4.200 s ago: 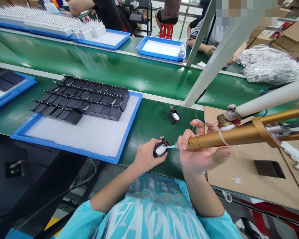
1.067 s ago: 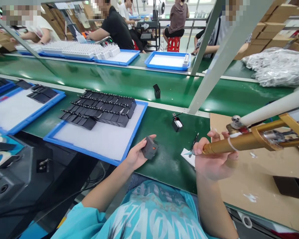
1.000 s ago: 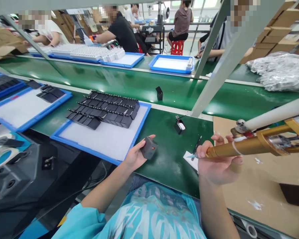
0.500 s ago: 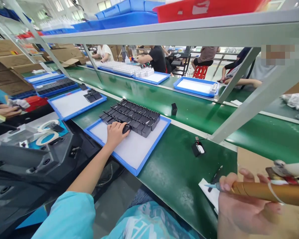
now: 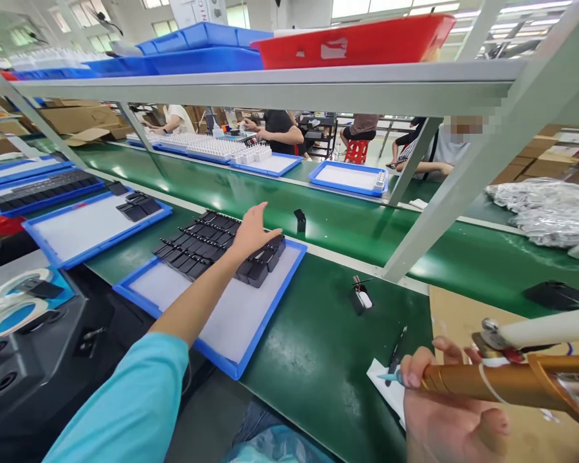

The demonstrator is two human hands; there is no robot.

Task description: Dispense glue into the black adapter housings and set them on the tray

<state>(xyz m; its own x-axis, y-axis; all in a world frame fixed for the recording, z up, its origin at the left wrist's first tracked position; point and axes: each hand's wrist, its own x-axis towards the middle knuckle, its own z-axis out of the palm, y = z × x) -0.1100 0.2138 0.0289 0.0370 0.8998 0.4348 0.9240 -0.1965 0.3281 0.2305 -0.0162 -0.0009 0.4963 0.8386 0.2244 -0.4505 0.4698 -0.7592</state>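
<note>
My left hand (image 5: 254, 233) reaches over the far part of a blue-rimmed tray (image 5: 241, 370), its fingers apart and nothing visible in it. Below it, rows of black boxes (image 5: 188, 247) with small pins stand on the tray's white liner. At the lower right my right hand (image 5: 456, 405) holds a gold cylindrical tool (image 5: 492, 384) with a pale blue tip. Near that tip lie a white slip (image 5: 383, 386) and a dark pen-like tool (image 5: 398, 347). An opened black box (image 5: 361, 299) with a white part inside stands on the green table (image 5: 309, 334).
A black piece (image 5: 300, 220) stands on the green belt (image 5: 338, 235) beyond the tray. A slanted shelf post (image 5: 444, 193) rises at the right, beside cardboard (image 5: 446, 308). Another blue tray (image 5: 77, 225) and a grey machine (image 5: 43, 360) are at left. People sit across the belt.
My left hand has left the near edge of the black boxes, moved up and right, and opened. The view has shifted right; my right hand still holds the gold tool.
</note>
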